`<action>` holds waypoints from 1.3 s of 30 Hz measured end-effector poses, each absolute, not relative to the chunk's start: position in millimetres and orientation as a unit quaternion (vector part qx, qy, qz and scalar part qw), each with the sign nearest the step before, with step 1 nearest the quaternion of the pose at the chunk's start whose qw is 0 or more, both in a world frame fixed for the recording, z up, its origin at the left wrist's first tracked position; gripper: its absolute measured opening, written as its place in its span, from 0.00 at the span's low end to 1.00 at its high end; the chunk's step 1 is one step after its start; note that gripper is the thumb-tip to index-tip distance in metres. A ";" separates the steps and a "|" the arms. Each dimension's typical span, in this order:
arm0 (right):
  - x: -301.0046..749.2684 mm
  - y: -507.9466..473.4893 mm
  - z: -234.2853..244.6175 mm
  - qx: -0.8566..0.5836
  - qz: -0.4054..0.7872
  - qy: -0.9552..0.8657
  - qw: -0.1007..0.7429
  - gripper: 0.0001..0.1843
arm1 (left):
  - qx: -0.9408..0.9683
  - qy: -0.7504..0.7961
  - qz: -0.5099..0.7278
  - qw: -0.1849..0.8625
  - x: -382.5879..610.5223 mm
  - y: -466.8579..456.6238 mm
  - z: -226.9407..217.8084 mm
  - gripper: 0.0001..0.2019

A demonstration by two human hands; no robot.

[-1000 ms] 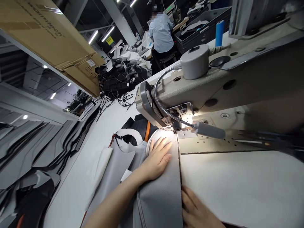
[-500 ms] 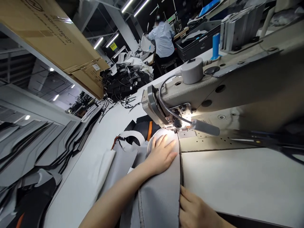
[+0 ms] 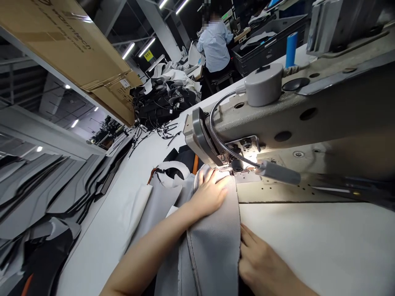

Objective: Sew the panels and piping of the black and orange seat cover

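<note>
A grey fabric piece (image 3: 216, 246) with a stitched seam runs lengthwise in front of me, its far end beneath the lit needle area of the sewing machine (image 3: 234, 162). My left hand (image 3: 210, 195) lies flat on top of the fabric just short of the needle, fingers stretched out. At the fabric's right edge, my right hand (image 3: 254, 255) grips the border; its fingertips are partly hidden by the cloth. A small lamp (image 3: 279, 172) on a bendable metal neck lights the stitching spot.
Scissors (image 3: 348, 191) lie on the machine bed at right. Left of the fabric are a white ring-shaped piece (image 3: 174, 166) and more grey cloth. Stacked panels (image 3: 37, 193) fill the far left, below a cardboard box (image 3: 70, 49). A person (image 3: 216, 45) sits working farther back.
My left hand has shifted slightly with its fingers drawn closer together. My right hand has moved a little up along the fabric edge. The camera view has shifted, so the machine appears larger.
</note>
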State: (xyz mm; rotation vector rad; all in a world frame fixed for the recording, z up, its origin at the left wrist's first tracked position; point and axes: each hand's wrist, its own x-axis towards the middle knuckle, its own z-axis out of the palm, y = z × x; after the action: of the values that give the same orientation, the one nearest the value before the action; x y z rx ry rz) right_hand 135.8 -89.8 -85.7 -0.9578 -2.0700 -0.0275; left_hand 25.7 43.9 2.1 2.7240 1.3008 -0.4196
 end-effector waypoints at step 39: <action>135.1 -98.2 -94.6 -0.383 -0.077 -0.797 0.461 0.13 | 0.874 0.458 -0.149 0.059 16.8 18.4 -10.4 0.28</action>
State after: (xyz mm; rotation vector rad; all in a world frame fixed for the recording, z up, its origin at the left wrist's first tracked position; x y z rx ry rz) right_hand 135.1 -98.2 -94.6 -0.9427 -1.9601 -0.1891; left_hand 16.8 18.4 -10.4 2.6488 1.3874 -0.4504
